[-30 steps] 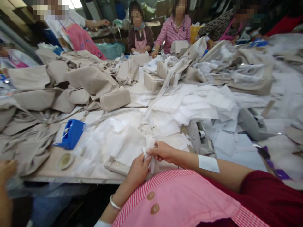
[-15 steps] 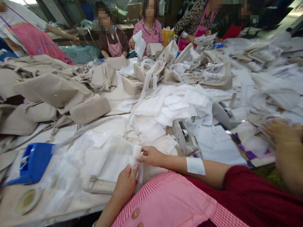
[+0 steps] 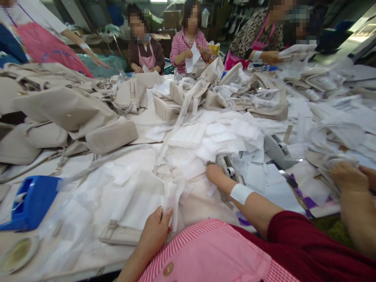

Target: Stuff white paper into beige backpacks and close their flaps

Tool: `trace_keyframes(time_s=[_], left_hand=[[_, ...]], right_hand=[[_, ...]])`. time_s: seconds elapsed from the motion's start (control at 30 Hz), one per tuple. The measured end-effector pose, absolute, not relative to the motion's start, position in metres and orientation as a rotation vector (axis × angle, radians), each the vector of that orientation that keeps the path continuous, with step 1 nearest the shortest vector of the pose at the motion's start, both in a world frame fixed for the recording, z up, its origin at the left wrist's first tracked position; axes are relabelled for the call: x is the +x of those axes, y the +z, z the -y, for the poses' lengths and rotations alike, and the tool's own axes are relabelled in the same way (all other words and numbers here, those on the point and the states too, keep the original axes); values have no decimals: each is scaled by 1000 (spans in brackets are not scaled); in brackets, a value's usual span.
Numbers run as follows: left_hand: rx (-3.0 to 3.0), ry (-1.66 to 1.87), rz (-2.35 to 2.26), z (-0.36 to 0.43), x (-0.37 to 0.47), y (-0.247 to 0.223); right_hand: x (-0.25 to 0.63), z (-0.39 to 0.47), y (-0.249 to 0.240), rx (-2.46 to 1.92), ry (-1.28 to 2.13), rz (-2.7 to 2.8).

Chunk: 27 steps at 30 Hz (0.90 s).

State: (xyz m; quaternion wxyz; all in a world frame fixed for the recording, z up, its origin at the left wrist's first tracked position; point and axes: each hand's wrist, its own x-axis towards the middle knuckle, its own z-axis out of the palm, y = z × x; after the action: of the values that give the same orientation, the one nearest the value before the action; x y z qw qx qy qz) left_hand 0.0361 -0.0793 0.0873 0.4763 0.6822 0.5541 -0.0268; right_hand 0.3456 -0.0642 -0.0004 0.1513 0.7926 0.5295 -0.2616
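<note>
My left hand (image 3: pixel 157 227) pinches a strip of white wrapping sheet (image 3: pixel 173 199) at the side of a beige handbag (image 3: pixel 141 196). The bag lies on the table before me, its front covered by white sheet and its base (image 3: pixel 120 234) toward me. My right hand (image 3: pixel 215 174) is at the front end of a grey tape dispenser (image 3: pixel 227 164). Its fingers point away and are mostly hidden, so whether they grip tape does not show. A white patch (image 3: pixel 241 193) is stuck on my right forearm.
Beige bags (image 3: pixel 67 109) are heaped at the left. White sheets (image 3: pixel 188 133) are spread mid-table. A blue tape dispenser (image 3: pixel 35 203) and a tape roll (image 3: pixel 19 254) lie at near left, another grey dispenser (image 3: pixel 279 150) at right. A co-worker's hands (image 3: pixel 349 178) work at far right; others stand opposite.
My right hand has left the white sheet and moved right and away to the grey tape dispenser. My left hand keeps hold of the sheet. Across the table, a co-worker has lowered a white sheet.
</note>
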Motion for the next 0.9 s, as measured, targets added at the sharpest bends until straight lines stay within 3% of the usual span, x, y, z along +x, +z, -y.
trace_keyframes(time_s=[0.23, 0.5, 0.9], left_hand=[[1671, -26, -1324, 79, 31, 87], [1644, -26, -1325, 80, 31, 90], [1692, -7, -1332, 84, 25, 89]], right_hand=[[335, 91, 12, 2305, -595, -1498], [295, 160, 13, 2220, -684, -1652], [335, 76, -5, 2363, -450, -1517]])
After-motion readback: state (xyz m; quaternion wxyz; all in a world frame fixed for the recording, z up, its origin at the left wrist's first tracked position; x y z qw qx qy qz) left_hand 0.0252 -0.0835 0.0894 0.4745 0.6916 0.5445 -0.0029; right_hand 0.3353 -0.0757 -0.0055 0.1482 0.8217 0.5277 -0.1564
